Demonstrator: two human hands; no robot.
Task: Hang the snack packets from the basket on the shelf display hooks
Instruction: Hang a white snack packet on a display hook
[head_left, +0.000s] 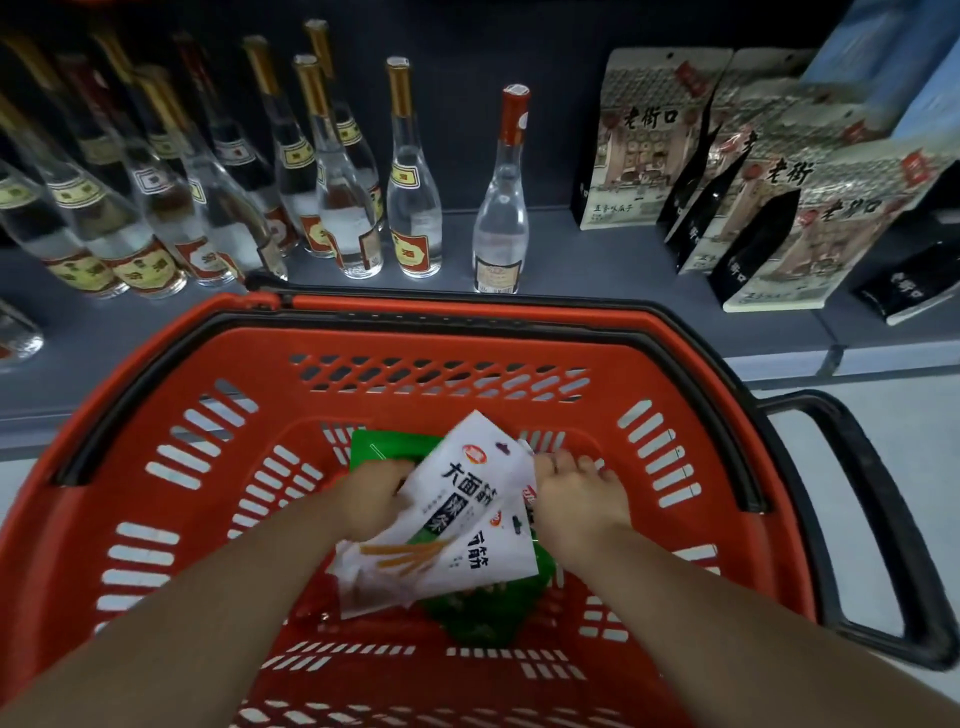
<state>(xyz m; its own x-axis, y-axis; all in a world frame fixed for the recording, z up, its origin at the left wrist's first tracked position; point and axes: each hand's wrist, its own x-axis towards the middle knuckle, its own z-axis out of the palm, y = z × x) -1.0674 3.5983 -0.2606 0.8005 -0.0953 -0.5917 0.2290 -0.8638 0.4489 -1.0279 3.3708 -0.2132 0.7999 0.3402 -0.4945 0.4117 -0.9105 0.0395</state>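
A red plastic basket (156, 415) with black handles fills the lower view. Inside it lie white snack packets (467, 499) with black lettering, on top of green packets (384, 449). My left hand (371, 496) grips the left edge of the top white packet. My right hand (576, 499) reaches in from the right, its fingers curled over the right edges of the white packets. A second white packet (493, 556) sits just under the first. No display hooks are in view.
Behind the basket, a grey shelf (597, 249) carries several clear liquor bottles (501, 208) on the left and standing snack bags (639, 140) on the right. A black basket handle (883, 525) sticks out to the right over a pale floor.
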